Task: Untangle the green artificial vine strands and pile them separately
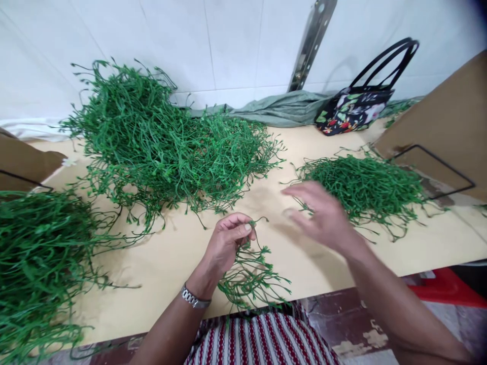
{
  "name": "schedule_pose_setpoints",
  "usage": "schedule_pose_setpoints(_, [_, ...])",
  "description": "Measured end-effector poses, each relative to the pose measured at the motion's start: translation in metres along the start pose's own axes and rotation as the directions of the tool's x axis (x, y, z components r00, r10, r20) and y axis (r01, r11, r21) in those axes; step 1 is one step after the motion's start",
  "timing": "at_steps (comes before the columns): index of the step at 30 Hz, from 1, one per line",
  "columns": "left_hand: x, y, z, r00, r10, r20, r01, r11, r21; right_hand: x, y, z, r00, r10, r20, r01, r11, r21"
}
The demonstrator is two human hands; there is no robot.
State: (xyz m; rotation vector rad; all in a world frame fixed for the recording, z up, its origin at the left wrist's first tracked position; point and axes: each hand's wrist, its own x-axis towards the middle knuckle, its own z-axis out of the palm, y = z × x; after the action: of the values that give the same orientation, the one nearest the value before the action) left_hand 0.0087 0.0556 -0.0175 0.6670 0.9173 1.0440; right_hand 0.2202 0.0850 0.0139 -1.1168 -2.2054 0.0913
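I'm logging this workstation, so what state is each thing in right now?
Left hand, closed in a pinch
Right hand, open, motion-blurred
Pinched green sprig, held in the left grip
Large back heap, loose, tangled
Near-left heap, loose, tangled
Right heap, loose, tangled
Watch, fastened
Handbag, upright, handles raised
Grey-green cloth, crumpled

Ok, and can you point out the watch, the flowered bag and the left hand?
Watch (195,297): head view, on its metal band.
Bag (352,112): head view, on its flowered side.
Left hand (230,240): head view, middle of the hand.
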Motion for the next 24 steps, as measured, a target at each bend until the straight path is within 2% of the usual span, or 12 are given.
schedule_pose_setpoints(2, [0.0,-0.001,0.002,1.0,-0.012,-0.015,0.011,1.0,-0.028,0.004,-0.025,0.027,0.979,-0.116,0.165,0.078,0.972,0.221])
schedule_pose_setpoints(4, [-0.001,-0.002,0.004,0.998,-0.019,-0.054,0.015,0.997,-0.072,0.005,-0.04,0.045,0.967,-0.157,0.201,0.093,0.951,0.294])
schedule_pose_setpoints(6, [-0.001,-0.005,0.005,0.995,-0.02,-0.093,0.011,0.995,-0.101,0.003,-0.045,0.054,0.97,-0.141,0.2,0.082,0.957,0.277])
schedule_pose_setpoints(10, [-0.001,-0.011,0.007,0.989,0.085,-0.121,-0.093,0.994,-0.058,-0.004,-0.041,0.055,0.972,-0.103,0.212,0.058,0.976,0.211])
schedule_pose_setpoints(15, [0.0,-0.019,0.005,0.964,0.236,-0.123,-0.22,0.967,0.13,-0.006,-0.039,0.052,0.972,-0.095,0.214,0.065,0.987,0.144])
schedule_pose_setpoints(21, [-0.003,-0.02,0.003,0.945,0.306,-0.113,-0.259,0.916,0.307,-0.006,-0.044,0.05,0.979,-0.087,0.182,0.084,0.996,0.022])
schedule_pose_setpoints(24, [-0.006,-0.016,0.004,0.941,0.326,-0.092,-0.269,0.884,0.383,-0.006,-0.044,0.049,0.981,-0.086,0.176,0.081,0.996,0.036])
